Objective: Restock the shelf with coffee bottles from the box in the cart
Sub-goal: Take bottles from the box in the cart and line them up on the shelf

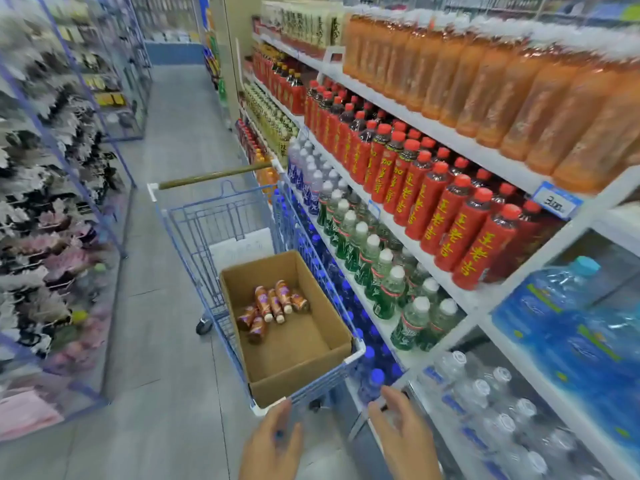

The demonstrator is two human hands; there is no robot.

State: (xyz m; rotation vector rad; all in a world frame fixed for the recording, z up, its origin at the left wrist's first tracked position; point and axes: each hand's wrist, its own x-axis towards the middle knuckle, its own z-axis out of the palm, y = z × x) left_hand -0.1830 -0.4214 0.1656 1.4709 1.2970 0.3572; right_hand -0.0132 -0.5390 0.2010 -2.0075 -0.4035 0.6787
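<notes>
Left hand (272,445) and right hand (403,434) both w/ fingers apart, gripping nothing; approx 7 coffee bottles (273,308) lie loose in box (298,374) in cart (207,216), well beyond fingertips; judged light, rigid, smooth plastic, so grip mid-body.

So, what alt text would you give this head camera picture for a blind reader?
A person's open left hand and right hand hover at the near end of a blue shopping cart holding a cardboard box with a few coffee bottles lying in it. The cart stands in a shop aisle beside shelves packed with bottled drinks.
</notes>
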